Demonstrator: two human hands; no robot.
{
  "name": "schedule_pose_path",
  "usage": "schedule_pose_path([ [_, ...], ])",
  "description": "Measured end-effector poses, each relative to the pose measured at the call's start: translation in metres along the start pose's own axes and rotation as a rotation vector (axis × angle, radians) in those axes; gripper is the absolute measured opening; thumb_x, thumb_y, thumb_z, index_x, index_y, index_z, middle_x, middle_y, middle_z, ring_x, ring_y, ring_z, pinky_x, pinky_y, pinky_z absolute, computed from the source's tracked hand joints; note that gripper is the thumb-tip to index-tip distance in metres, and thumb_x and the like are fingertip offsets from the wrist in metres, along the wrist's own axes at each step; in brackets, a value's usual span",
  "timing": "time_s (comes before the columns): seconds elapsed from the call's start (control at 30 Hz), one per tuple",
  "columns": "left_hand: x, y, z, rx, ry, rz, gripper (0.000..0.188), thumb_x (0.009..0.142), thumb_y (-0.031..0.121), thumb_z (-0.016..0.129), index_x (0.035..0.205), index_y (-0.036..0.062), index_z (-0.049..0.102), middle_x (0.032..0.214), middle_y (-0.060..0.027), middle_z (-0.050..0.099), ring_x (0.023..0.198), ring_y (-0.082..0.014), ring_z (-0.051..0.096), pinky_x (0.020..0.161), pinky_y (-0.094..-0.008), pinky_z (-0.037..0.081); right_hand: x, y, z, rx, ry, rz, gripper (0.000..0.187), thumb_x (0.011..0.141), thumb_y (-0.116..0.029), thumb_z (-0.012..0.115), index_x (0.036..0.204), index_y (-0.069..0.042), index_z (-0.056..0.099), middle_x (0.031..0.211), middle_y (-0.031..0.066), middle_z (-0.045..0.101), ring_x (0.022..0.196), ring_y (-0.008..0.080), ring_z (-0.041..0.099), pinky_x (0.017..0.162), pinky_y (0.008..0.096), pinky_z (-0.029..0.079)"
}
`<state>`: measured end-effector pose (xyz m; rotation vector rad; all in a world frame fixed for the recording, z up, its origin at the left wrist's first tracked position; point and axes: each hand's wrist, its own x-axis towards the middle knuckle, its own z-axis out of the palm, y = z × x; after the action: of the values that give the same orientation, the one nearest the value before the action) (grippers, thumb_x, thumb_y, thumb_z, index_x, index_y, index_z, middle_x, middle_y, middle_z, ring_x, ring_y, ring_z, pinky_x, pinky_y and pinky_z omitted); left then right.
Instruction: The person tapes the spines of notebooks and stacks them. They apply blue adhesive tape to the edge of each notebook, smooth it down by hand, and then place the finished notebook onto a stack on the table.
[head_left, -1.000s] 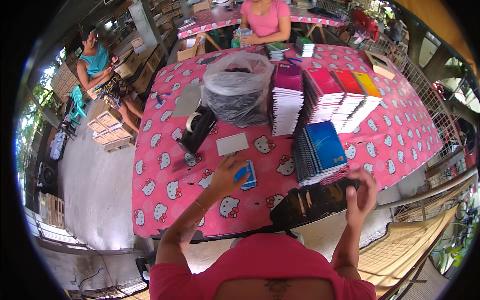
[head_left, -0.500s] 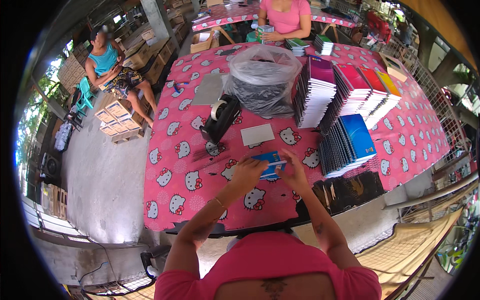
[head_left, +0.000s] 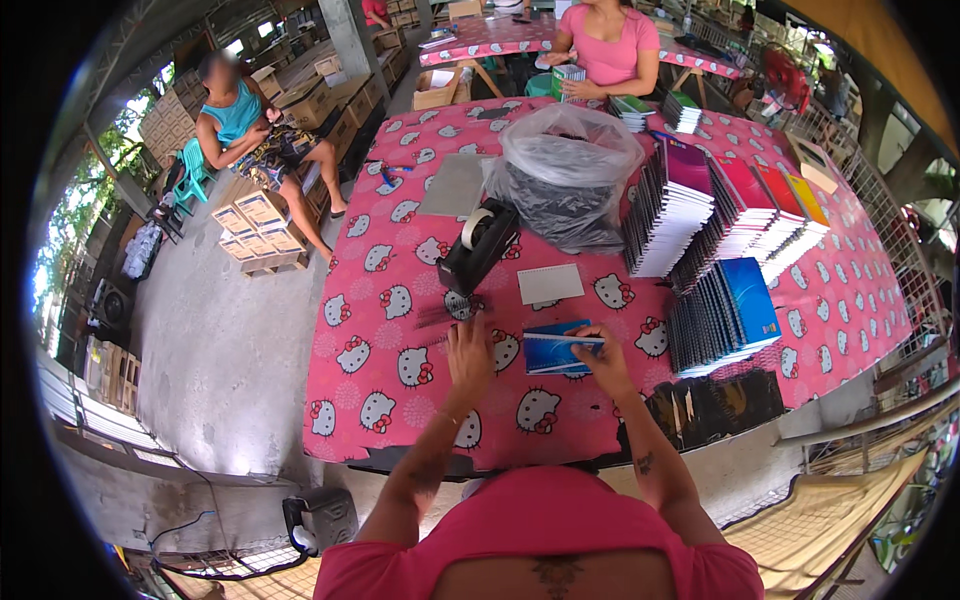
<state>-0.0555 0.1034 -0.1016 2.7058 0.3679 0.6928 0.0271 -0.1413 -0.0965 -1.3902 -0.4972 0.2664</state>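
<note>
My right hand (head_left: 607, 362) grips a small blue notebook (head_left: 550, 352) at its right side, thumb on top, low over the pink patterned table cover. To its left, my left hand (head_left: 468, 358) is open with fingers stretched forward. Its fingertips reach the loose black spiral binding coils (head_left: 440, 312); whether they touch one is unclear. Beyond the notebook lies a white spiral-bound pad (head_left: 550, 284). A black tape dispenser (head_left: 478, 246) with a roll of tape stands past the coils.
Right of my hands rises a stack of blue spiral notebooks (head_left: 722, 312), with purple (head_left: 672, 205), red (head_left: 738, 200) and yellow (head_left: 805, 210) stacks behind. A bulging clear plastic bag (head_left: 565, 175) holds dark coils. A person in pink works across the table; another sits at left.
My left hand has left the notebook and moved left to the coils. My right hand now holds the notebook alone. The whole view has shifted slightly.
</note>
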Motion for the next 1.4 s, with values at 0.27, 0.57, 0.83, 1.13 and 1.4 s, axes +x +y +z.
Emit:
schedule_pose_path([
  [0.27,0.005,0.014,-0.020,-0.431,-0.011,0.053,0.020,0.091,0.009,0.064,0.110,0.0031,0.063,0.091,-0.0114,0.063,0.082,-0.0293,0.062,0.073,-0.0436,0.048,-0.003,-0.003,-0.009,-0.079,-0.083,0.102,0.026,0.092,-0.003,0.068,0.119,-0.005,0.069,0.107,0.0032,0.069,0.094,0.0081,0.059,0.082,0.0243,0.048],
  [0.57,0.007,0.029,-0.043,-0.566,0.085,0.184,0.016,0.089,0.006,0.069,0.104,0.0018,0.071,0.087,-0.0119,0.068,0.074,-0.0250,0.065,0.066,-0.0338,0.051,0.005,0.006,-0.010,-0.115,-0.092,0.049,0.023,0.093,-0.008,0.069,0.115,-0.006,0.070,0.113,0.0036,0.069,0.105,0.0112,0.058,0.088,0.0265,0.047],
  [0.83,0.009,0.028,-0.042,-0.557,-0.001,0.155,0.014,0.087,0.008,0.070,0.101,0.0046,0.071,0.083,-0.0096,0.067,0.073,-0.0285,0.064,0.067,-0.0395,0.051,0.005,-0.002,-0.009,-0.217,-0.103,-0.018,0.026,0.092,-0.006,0.068,0.117,-0.008,0.069,0.106,0.0009,0.067,0.096,0.0074,0.057,0.081,0.0241,0.046],
  [1.13,0.030,0.036,-0.052,-0.522,-0.085,0.375,0.023,0.090,0.017,0.069,0.111,0.0066,0.063,0.090,-0.0110,0.063,0.074,-0.0314,0.065,0.062,-0.0415,0.052,0.003,0.001,-0.013,-0.068,-0.119,0.079,0.024,0.092,-0.004,0.067,0.117,-0.005,0.069,0.110,0.0025,0.066,0.098,0.0099,0.058,0.086,0.0253,0.046],
  [1.4,0.041,0.039,-0.067,-0.387,-0.262,0.426,0.024,0.093,0.022,0.066,0.112,0.0087,0.064,0.094,-0.0109,0.062,0.080,-0.0338,0.065,0.066,-0.0436,0.052,-0.003,-0.018,-0.007,-0.066,-0.118,0.041,0.024,0.093,-0.003,0.066,0.117,-0.004,0.069,0.110,0.0032,0.068,0.099,0.0099,0.060,0.085,0.0250,0.048],
])
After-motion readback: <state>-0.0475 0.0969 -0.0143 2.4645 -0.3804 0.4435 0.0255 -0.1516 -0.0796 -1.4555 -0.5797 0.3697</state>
